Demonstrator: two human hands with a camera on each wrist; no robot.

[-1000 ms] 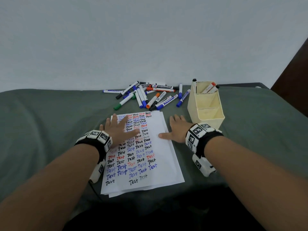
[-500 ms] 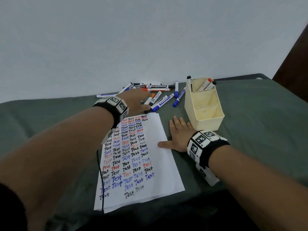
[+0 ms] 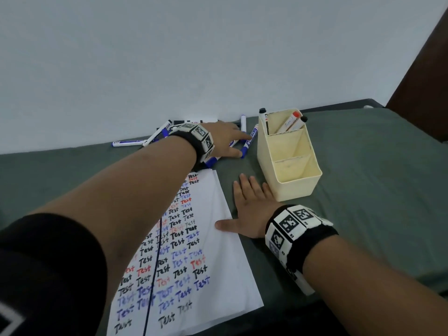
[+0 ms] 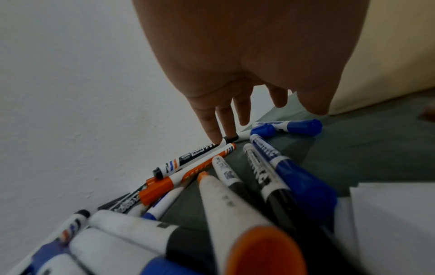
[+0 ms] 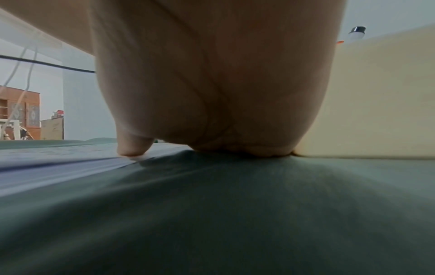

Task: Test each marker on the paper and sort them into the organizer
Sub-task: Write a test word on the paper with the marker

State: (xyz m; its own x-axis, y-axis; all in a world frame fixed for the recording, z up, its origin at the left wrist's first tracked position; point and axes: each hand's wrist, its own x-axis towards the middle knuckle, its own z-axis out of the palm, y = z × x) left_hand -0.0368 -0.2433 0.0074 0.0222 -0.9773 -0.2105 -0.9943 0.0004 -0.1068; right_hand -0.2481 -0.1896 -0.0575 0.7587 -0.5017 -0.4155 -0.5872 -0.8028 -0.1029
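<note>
Now the left hand [image 3: 224,139] reaches farther right, fingers [image 4: 212,122] outstretched over markers [image 4: 270,160], holding nothing.

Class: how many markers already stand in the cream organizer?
3, all in the organizer's rear section: a black-capped marker at its left corner, an orange-capped marker and another black-capped one leaning right. More could sit hidden lower down.

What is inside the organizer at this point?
The organizer holds three markers in its back compartment; the middle and front compartments look empty, though the near walls hide their floors partly.
</note>
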